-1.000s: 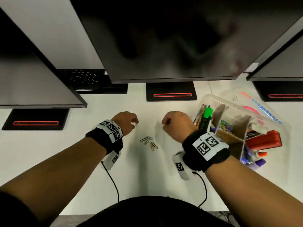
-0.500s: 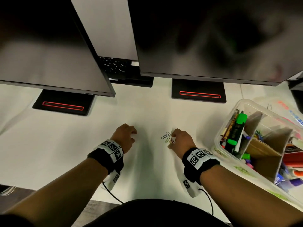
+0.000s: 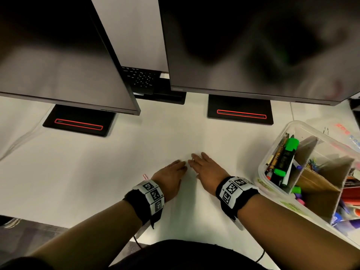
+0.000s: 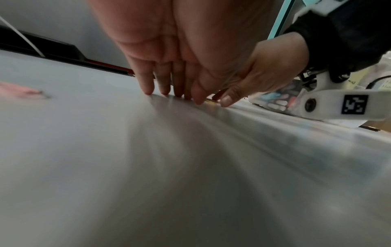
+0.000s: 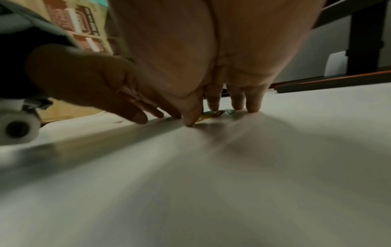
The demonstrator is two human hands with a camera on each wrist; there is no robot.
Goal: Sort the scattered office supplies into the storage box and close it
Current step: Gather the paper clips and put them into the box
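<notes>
White counter (image 3: 116, 172): left hand (image 3: 169, 177) and right hand (image 3: 206, 168), fingers spread flat, press paper clips (image 5: 211, 114); storage box (image 3: 272, 184) at three o'clock.

The head view looks steeply down on the white desk (image 3: 101, 172). Both wrist views skim it from just above, facing forward along the fingers, each catching the opposite hand.
</notes>
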